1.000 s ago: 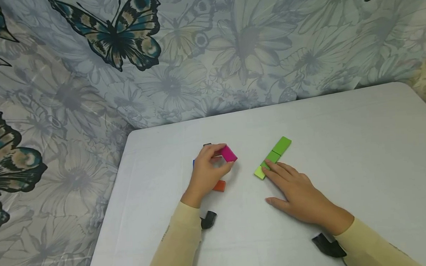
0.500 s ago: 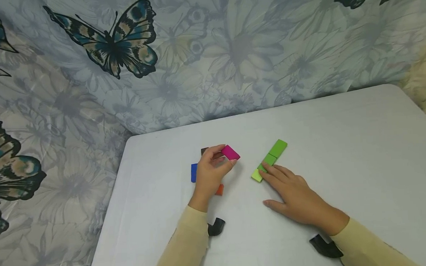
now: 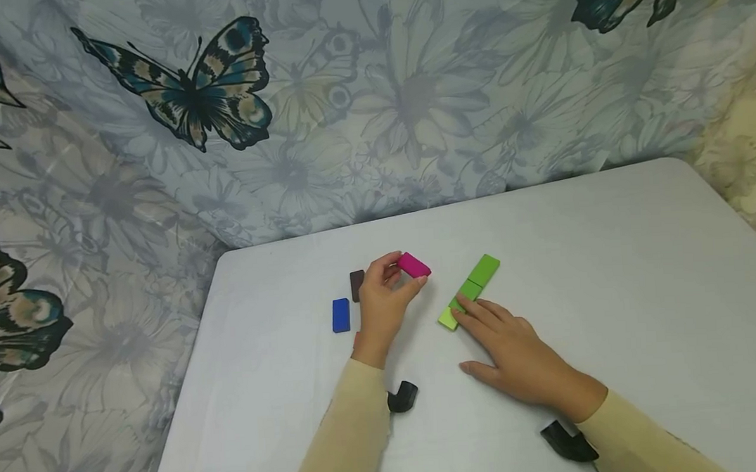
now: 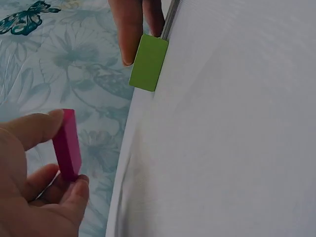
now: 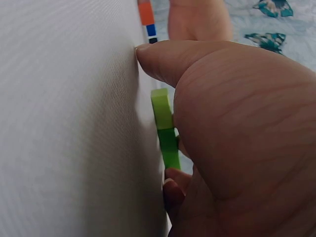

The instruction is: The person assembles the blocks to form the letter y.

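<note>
My left hand (image 3: 384, 302) pinches a magenta block (image 3: 414, 265) between thumb and fingertips, held up over the white table. In the left wrist view the magenta block (image 4: 67, 144) stands on edge between the fingers. To its right, a slanting row of green blocks (image 3: 470, 289) lies end to end on the table, with a yellow-green block (image 3: 448, 319) at the near end. My right hand (image 3: 516, 350) lies flat, its straight fingertips touching the near part of that row. The right wrist view shows the yellow-green block (image 5: 162, 108) butted against a darker green one (image 5: 169, 148).
Left of my left hand lie a blue block (image 3: 341, 316) and a dark brown block (image 3: 357, 285). An orange-red block (image 3: 357, 340) is mostly hidden behind the left wrist. The white table (image 3: 258, 382) ends at a butterfly-patterned cloth (image 3: 324, 161) at the back and left.
My left hand has moved slightly right with the magenta block, nearer the green row, uncovering the blue and brown blocks. The right hand keeps its place on the row. The head view has tilted a little.
</note>
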{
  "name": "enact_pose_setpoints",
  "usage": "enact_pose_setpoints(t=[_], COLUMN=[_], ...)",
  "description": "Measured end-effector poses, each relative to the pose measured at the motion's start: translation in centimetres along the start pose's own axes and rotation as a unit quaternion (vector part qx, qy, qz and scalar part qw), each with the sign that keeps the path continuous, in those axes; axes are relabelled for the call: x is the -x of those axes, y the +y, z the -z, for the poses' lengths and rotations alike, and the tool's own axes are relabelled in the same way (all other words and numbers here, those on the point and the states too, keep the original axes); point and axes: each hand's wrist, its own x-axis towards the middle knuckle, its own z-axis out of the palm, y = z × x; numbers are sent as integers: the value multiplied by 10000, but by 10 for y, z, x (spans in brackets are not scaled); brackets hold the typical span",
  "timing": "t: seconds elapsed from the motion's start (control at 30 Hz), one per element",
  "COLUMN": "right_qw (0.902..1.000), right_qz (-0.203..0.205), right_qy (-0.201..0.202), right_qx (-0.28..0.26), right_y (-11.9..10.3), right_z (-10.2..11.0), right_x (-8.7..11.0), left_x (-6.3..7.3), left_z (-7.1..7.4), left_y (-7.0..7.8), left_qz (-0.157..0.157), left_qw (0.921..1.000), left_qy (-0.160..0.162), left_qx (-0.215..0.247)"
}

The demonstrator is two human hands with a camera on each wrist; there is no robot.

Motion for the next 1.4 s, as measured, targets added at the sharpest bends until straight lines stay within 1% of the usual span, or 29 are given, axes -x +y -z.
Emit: enact_pose_setpoints(t=[0.1, 0.2, 0.33, 0.4, 0.47, 0.67, 0.8, 0.93, 1.07, 1.3, 1.4], right_qw=[10000, 10000, 9999, 9999, 9999, 9999, 9999, 9999, 9999, 9999, 9999], right_qz=[43, 41, -3, -31, -45, -64, -67, -57, -42, -13, -14], right_qy=[22, 2, -54, -93, -111, -86, -108, -129, -131, -113, -102], right_qx=[12, 53, 91, 95, 94, 108, 98, 76, 68, 48, 49], right_y=[-2, -3, -3, -3, -2, -2, -2, -1, 0, 0, -1], right_z=[0, 1, 4, 4, 4, 3, 3, 2, 1, 0, 1], right_x=[0, -1, -2, -1, -1, -1, -2, -2, -3, -3, -3], left_x=[-2, -3, -4, -5, -5, -5, -5, -5, -6, -6, -6], left_z=[0, 3, 4, 4, 4, 4, 5, 6, 7, 8, 8], left_y=[-5, -10, -17, -19, -21, -20, -20, -21, -22, -23, -21], left_qz=[16, -2, 6, 40, 74, 237, 280, 285, 215, 212, 112], left_qw=[9978, 9907, 9790, 9753, 9736, 9794, 9795, 9777, 9755, 9677, 9651], left_qy=[-3, -217, -577, -719, -804, -853, -921, -1058, -1196, -1447, -1519], left_qx=[-664, -1346, -1955, -2089, -2135, -1813, -1769, -1790, -1832, -2055, -2129])
